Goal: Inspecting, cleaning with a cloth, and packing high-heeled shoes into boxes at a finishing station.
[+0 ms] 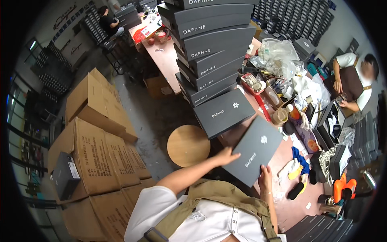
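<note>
A dark grey shoebox (252,143) with pale print on its lid is tilted in front of me at the table's edge. My left hand (227,156) closes on its left edge, thumb lying over the lid. At its near right corner my right hand (265,177) grips the edge, the fingers partly hidden beneath. Just beyond lies another closed grey shoebox (223,113), by the foot of a tall, leaning stack of similar boxes (215,42).
Large brown cartons (96,153) stand at the left, near a round wooden stool (188,146). The pink table (278,201) carries a bottle (282,115), plastic bags (278,56) and an orange-handled tool (342,187). A co-worker (354,80) works across the table; another person (109,22) sits far back.
</note>
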